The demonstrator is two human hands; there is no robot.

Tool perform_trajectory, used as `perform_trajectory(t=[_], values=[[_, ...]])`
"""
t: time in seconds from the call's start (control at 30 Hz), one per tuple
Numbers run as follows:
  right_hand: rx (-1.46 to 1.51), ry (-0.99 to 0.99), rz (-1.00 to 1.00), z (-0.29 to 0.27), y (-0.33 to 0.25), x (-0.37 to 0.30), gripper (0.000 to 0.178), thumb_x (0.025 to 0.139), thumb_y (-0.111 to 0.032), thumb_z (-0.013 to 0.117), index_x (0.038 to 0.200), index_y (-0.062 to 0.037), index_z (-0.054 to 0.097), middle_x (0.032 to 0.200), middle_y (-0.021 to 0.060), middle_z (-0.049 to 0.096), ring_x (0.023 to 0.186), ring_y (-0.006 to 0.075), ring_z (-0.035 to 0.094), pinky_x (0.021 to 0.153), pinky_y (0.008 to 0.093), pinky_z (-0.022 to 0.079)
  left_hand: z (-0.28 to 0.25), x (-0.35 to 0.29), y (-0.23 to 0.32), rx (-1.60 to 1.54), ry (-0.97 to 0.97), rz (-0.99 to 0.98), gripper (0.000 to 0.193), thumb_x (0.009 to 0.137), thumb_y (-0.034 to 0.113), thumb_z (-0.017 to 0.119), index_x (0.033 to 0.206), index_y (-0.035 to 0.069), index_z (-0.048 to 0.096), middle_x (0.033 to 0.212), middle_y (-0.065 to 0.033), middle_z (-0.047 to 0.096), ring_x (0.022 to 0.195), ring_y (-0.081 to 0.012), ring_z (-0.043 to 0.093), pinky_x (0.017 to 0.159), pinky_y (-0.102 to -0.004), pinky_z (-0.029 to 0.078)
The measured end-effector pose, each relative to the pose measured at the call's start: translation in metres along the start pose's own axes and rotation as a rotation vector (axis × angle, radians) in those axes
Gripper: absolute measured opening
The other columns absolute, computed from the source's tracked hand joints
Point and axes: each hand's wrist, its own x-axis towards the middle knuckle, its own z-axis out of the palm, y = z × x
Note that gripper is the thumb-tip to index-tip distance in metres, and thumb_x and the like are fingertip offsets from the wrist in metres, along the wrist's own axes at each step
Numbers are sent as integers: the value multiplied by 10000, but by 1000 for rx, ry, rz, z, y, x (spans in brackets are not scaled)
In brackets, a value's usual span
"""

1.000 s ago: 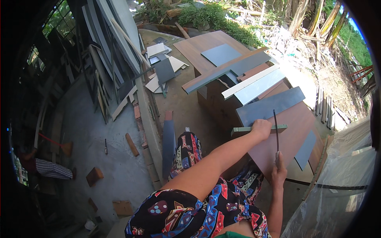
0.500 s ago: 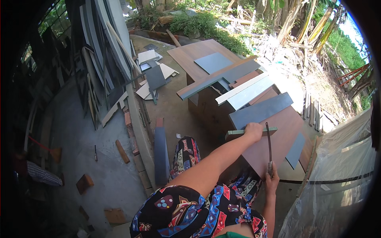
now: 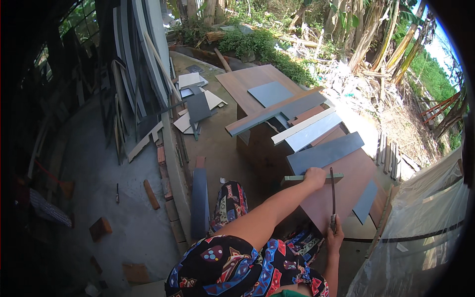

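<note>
My left hand is closed over a narrow strip of board with a pale green edge, pressing it on a brown wood-look panel. My right hand grips the handle of a long tool with a thin dark blade. The blade points away from me and crosses the strip just right of my left hand. Whether it is a saw or a file I cannot tell. Beyond my left hand lies a wide grey board.
White and grey strips and a long grey-brown plank lie across the far panels. A grey board stands left of my leg. Offcuts are heaped at the far left. Plastic sheeting hangs at the right.
The view has tilted, so the scene sits a little lower in the picture. Both hands keep their holds; the blade stays across the strip, with little visible shift against it.
</note>
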Motion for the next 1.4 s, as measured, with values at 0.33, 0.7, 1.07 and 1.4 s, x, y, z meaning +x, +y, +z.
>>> perform_trajectory(t=[0.33,0.7,1.07,1.4], values=[[-189,23,-101,7,-12,38,563,815,26,516,1350,-147,475,1168,211,604,1077,326,603,897,364,463,8,5,1,11,4,43,168,755,128,604,845,24,701,867,-188,682,855,-320,677,752,-412,542],[-279,-14,-39,21,-15,68,550,826,-29,502,1346,-202,469,1130,227,596,1025,393,581,841,440,472,4,5,-4,1,-45,-6,215,720,186,660,879,44,683,884,-176,675,878,-337,659,794,-431,520],[-193,60,-45,1,-14,16,521,832,14,517,1331,-131,481,1158,192,612,1097,318,589,903,369,472,6,8,-6,-34,-36,21,231,708,180,669,889,37,668,897,-181,671,899,-344,649,817,-432,507],[-320,9,-77,40,-10,121,562,838,-85,515,1353,-304,457,1029,210,630,921,408,607,789,476,470,7,8,-1,25,-68,23,283,739,262,703,925,52,662,892,-166,679,865,-333,664,776,-422,522]])
